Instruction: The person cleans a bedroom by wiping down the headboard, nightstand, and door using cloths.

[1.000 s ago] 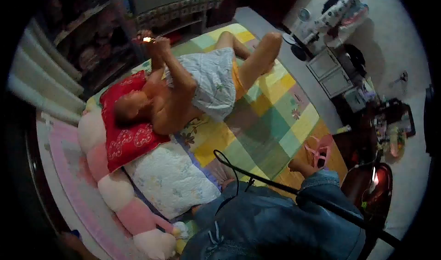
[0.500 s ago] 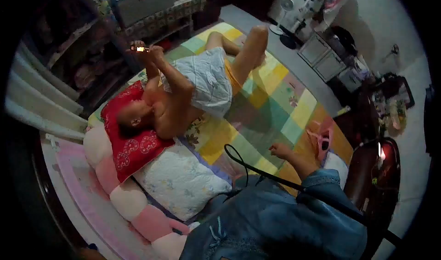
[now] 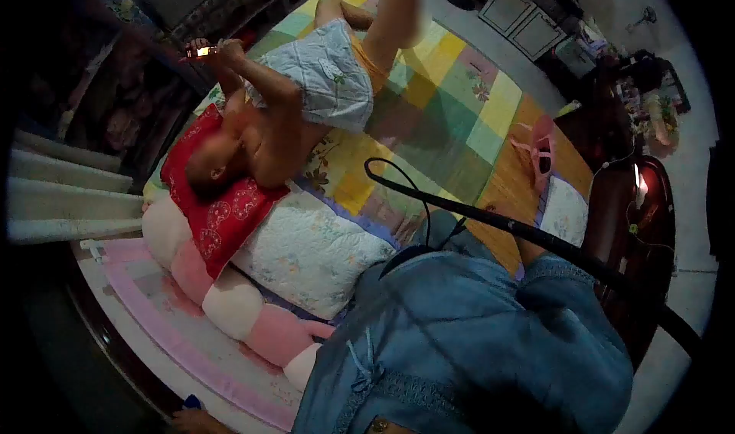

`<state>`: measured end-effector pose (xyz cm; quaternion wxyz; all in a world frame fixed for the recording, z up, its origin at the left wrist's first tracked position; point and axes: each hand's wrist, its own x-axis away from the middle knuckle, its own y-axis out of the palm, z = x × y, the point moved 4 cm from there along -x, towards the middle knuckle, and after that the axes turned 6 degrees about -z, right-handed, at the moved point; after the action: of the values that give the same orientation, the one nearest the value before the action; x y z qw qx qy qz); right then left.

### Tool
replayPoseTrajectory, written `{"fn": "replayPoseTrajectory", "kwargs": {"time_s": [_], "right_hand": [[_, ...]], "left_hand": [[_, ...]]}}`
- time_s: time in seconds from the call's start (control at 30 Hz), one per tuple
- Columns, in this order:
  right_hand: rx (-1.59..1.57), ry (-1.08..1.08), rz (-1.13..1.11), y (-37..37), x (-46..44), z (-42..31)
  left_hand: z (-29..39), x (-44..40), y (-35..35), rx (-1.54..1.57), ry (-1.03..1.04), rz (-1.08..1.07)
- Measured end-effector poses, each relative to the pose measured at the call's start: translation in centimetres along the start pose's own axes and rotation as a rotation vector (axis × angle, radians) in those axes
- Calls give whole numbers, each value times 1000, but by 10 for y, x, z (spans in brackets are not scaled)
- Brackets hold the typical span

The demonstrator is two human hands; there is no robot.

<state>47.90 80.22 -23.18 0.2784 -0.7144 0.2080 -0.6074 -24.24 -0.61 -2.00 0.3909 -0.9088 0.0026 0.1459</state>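
Note:
At the bottom left edge, part of my left hand [image 3: 197,420] shows beside the bed rail, with a small blue thing [image 3: 191,402] at its fingers that I cannot identify. My right forearm [image 3: 530,252] reaches over the bed from a blue sleeve [image 3: 559,273]. A black strap or cable [image 3: 528,231] crosses in front of it and hides most of the right hand, so its fingers are unclear. Nearest to that arm are the wooden-coloured mat [image 3: 494,239], a white patterned pillow [image 3: 565,213] and a pink strappy item [image 3: 536,149].
Another person lies on the checked bedspread [image 3: 429,124], holding a lit phone [image 3: 202,52]. Their head rests on a red pillow [image 3: 222,235]. A white quilted pillow [image 3: 314,250] and a pink-and-white bolster [image 3: 233,307] line the near side. A dark headboard [image 3: 651,212] stands right.
The view has shifted, so the bed and the other person appear higher. My right hand, plainly visible before, is now mostly behind the black strap. More of my left hand shows.

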Motion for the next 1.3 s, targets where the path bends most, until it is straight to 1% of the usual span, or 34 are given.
{"fn": "replayPoseTrajectory", "kwargs": {"time_s": [0.03,0.07,0.13,0.17,0.2,0.23,0.33,0.37,0.4,0.43,0.47,0.53,0.57,0.6,0.63,0.67,0.7,0.73,0.77,0.8,0.83,0.87,0.9,0.93,1.0,1.03,1.07,1.13,1.17,1.2,1.23,1.27,1.3], "right_hand": [[-4,-2,-5,5,-2,11],[-217,-141,26,6,-6,22],[-423,-289,54,-18,3,10],[-304,-134,7,-48,35,-26],[-185,21,-37,-66,49,-38],[-295,9,-55,-68,42,-29],[-267,-19,-48,-67,20,4],[-262,-32,-46,-66,13,15],[-365,-16,-47,-65,7,28],[-467,2,-51,-65,1,37],[-478,-7,-65,-64,-5,43],[-564,-4,-87,-69,-23,56],[-594,-5,-97,-72,-35,63],[-684,3,-147,-71,-54,71],[-768,11,-202,-72,-73,79],[-760,-5,-233,-98,-67,67],[-600,-39,-183,-146,-40,36],[-681,-175,-167,-145,-74,43],[-764,-313,-162,-145,-107,48],[-1093,-525,-182,-116,-166,73],[-1100,-540,-207,-129,-164,62],[-1063,-504,-117,-164,-139,48],[-1026,-463,-18,-194,-120,41],[-1031,-467,-10,-206,-115,41],[-1071,-518,0,-240,-113,59],[-1016,-467,29,-251,-107,70],[-1021,-463,36,-249,-110,91],[-1039,-341,91,-230,-130,152],[-1020,-231,111,-219,-131,172],[-1007,-120,145,-203,-125,192],[-1073,-77,138,-184,-119,202],[-1112,-52,134,-173,-110,210],[-1150,-27,131,-161,-100,218]], "left_hand": [[0,0,-3,-8,-6,6],[-1,2,-3,-21,-15,7],[-3,3,-9,-35,-36,14],[-4,3,-13,-36,-57,22],[-5,5,-18,-31,-66,33],[-5,6,-24,-20,-72,46],[-7,11,-54,112,-108,128],[-5,14,-68,209,-108,175],[-3,18,-87,330,-101,222],[6,24,-109,508,-68,247],[17,31,-129,707,-16,253],[68,54,-177,1230,143,67],[106,72,-205,1514,220,-120],[154,98,-240,1774,299,-364],[203,131,-280,1955,374,-621],[256,174,-332,2041,452,-822],[309,219,-383,2100,514,-1046],[359,264,-435,2119,559,-1272],[405,318,-512,2282,673,-1377],[436,359,-558,2256,789,-1468],[484,381,-555,2199,820,-1590],[496,417,-604,2207,948,-1836],[511,441,-633,2160,1027,-1925],[522,461,-657,2110,1112,-2017],[543,501,-713,2081,1131,-2055],[552,514,-729,2070,1142,-2096],[559,521,-741,2062,1152,-2101],[574,529,-760,1977,1164,-2173],[573,529,-761,1977,1176,-2172],[566,529,-757,1983,1137,-2139],[563,525,-750,1990,1091,-2110],[560,520,-743,1979,1102,-2117],[561,510,-732,2003,1058,-2064]]}}
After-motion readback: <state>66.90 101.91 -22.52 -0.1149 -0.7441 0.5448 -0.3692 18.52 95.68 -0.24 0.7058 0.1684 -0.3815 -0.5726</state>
